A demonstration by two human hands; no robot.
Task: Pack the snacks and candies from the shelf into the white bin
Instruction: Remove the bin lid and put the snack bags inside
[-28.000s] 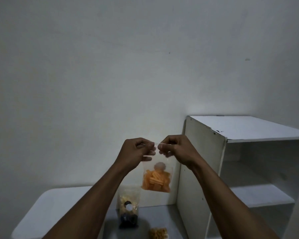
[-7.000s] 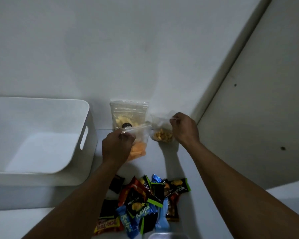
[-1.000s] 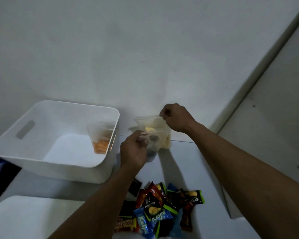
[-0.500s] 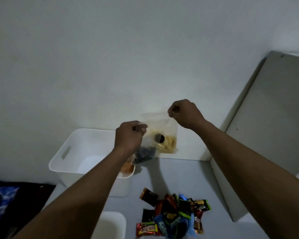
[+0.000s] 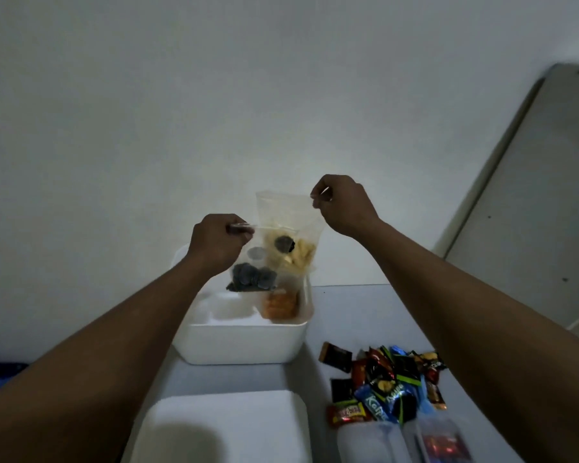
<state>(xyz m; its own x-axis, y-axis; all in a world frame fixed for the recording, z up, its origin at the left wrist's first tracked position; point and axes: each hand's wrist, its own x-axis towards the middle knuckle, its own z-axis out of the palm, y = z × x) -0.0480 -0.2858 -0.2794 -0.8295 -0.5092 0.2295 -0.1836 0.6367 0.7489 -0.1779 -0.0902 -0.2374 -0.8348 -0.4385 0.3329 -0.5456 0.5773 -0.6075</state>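
I hold two clear zip bags up above the white bin (image 5: pixel 241 344). My left hand (image 5: pixel 214 243) pinches the top of a bag of dark round cookies (image 5: pixel 251 277). My right hand (image 5: pixel 343 203) pinches the top corner of a bag of pale yellow snacks (image 5: pixel 293 252), which hangs just behind and to the right of the dark one. Inside the bin, against its right wall, stands a bag of orange snacks (image 5: pixel 279 304). A pile of wrapped candies (image 5: pixel 383 384) lies on the grey surface to the right of the bin.
A second white container (image 5: pixel 228 426) sits at the bottom centre. Two clear plastic tubs (image 5: pixel 411 441) stand below the candy pile. The white shelf's side panel (image 5: pixel 528 208) rises at the right. A plain wall fills the background.
Both bags rose off the surface and now hang over the bin's right end. The view tilted, so the bin and candies sit lower and closer.
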